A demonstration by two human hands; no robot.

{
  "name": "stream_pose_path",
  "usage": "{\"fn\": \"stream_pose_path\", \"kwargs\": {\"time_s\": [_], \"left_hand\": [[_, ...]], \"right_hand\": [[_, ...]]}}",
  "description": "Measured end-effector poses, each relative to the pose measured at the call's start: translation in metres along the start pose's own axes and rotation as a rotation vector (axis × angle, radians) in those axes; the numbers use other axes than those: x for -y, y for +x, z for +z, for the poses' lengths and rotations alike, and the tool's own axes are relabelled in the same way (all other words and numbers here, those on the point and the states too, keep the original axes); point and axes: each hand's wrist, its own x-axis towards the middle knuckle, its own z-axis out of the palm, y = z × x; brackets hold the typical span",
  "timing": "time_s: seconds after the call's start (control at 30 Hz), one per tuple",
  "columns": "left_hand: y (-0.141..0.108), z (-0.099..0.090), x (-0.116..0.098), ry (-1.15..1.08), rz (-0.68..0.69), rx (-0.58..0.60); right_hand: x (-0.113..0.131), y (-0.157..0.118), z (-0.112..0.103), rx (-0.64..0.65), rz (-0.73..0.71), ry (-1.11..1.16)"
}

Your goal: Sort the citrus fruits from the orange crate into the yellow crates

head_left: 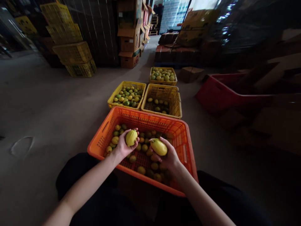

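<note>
Above the orange crate (pixel 141 177) both of my hands hold fruit. My left hand (pixel 122 147) is closed around a yellow lemon (pixel 131 138), palm up, with the fingers curling over its far side. A longer yellow lemon (pixel 159 147) lies in my right hand (pixel 171 157), gripped between thumb and fingers, with a greenish tip to the left. Beneath them, several yellow and greenish lemons (pixel 141 170) cover part of the crate's floor. My wrists and forearms hide some of the crate's near side.
Beyond the orange crate stand a full yellow crate (pixel 113 98), a partly filled yellow crate (pixel 175 100) and another full yellow crate (pixel 164 83). A red bin (pixel 216 94) is on the right. Stacked yellow crates (pixel 72 51) and cardboard boxes (pixel 128 44) stand farther back.
</note>
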Motion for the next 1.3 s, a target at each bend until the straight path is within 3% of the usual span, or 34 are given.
{"fn": "stream_pose_path", "kwargs": {"time_s": [0.3,0.47,0.53,0.9,1.07,1.3], "left_hand": [[-0.001,-0.003,0.002,-0.083,-0.009,-0.054],[0.003,-0.003,0.004,-0.105,0.149,-0.215],[0.005,-0.003,0.004,-0.095,0.167,-0.268],[0.012,-0.002,0.014,-0.035,0.042,-0.275],[0.015,0.001,0.016,-0.081,0.114,-0.291],[0.015,-0.005,0.039,-0.125,0.057,-0.181]], "right_hand": [[0.002,-0.001,0.001,-0.261,-0.067,0.294],[0.004,0.002,0.002,-0.492,-0.121,0.335],[0.004,0.003,0.001,-0.524,-0.122,0.348],[0.001,0.004,0.008,-0.365,-0.032,0.162],[-0.002,0.004,0.005,-0.309,0.028,0.091],[-0.006,0.005,0.012,-0.229,-0.394,-0.347]]}}
